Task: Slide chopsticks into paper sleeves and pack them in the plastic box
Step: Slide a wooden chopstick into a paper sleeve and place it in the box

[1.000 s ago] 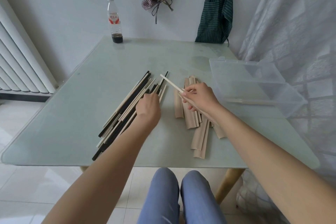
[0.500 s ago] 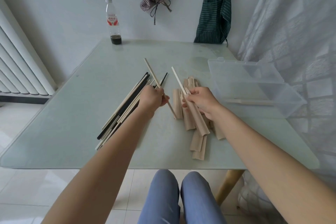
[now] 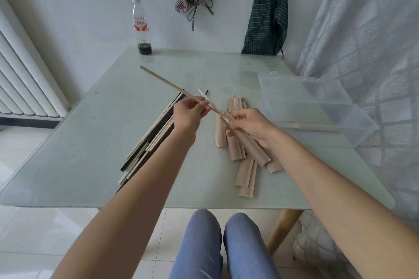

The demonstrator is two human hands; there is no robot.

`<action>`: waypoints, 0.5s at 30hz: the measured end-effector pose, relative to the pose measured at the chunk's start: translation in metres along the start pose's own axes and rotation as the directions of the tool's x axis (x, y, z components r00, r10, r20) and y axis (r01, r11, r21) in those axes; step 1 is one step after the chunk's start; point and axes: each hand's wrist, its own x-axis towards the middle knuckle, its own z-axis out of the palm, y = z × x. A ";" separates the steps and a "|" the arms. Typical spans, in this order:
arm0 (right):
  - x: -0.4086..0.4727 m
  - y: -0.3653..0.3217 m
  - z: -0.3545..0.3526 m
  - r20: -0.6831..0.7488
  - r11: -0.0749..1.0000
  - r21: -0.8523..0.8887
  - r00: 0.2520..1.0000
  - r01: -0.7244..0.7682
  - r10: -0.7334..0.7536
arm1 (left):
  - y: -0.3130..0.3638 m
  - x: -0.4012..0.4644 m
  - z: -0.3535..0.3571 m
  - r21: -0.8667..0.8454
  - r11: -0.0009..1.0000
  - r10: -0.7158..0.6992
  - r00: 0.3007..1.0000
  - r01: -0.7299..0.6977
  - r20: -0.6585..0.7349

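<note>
My left hand (image 3: 189, 112) pinches a pale wooden chopstick (image 3: 165, 80) that slants up to the far left, its near tip at the mouth of a brown paper sleeve (image 3: 248, 145). My right hand (image 3: 250, 125) grips that sleeve, which holds a second, whiter chopstick (image 3: 206, 98) sticking out the top. A heap of black and pale chopsticks (image 3: 150, 140) lies under my left forearm. More empty brown sleeves (image 3: 246, 173) lie below my right hand. The clear plastic box (image 3: 317, 108) stands open at the right with one sleeved pair (image 3: 310, 127) inside.
A nearly empty plastic bottle (image 3: 141, 27) stands at the glass table's (image 3: 90, 142) far edge. A white radiator (image 3: 25, 79) is on the left and a lace curtain (image 3: 367, 36) on the right. Aprons hang on the back wall.
My left hand lifted a pale chopstick off the heap and carried it right to the sleeve mouth. My right hand kept hold of the sleeve with the first chopstick.
</note>
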 end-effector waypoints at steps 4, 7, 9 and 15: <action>0.000 -0.001 0.001 -0.005 1.000 -0.022 1.000 0.011 -0.012 | -0.002 0.003 -0.001 0.081 0.997 -0.004 1.000 0.004 0.007; 0.000 0.001 0.001 0.007 0.999 -0.023 0.999 0.033 -0.033 | -0.004 0.005 -0.003 0.170 0.985 -0.021 1.000 0.019 0.011; 0.000 0.002 0.001 0.023 0.998 -0.027 0.998 0.052 -0.052 | -0.003 0.006 -0.004 0.198 0.980 -0.019 0.999 0.013 0.027; -0.001 -0.001 -0.003 0.069 0.995 0.005 0.993 0.095 -0.095 | 0.003 0.005 -0.007 0.251 0.967 0.030 0.999 -0.038 0.037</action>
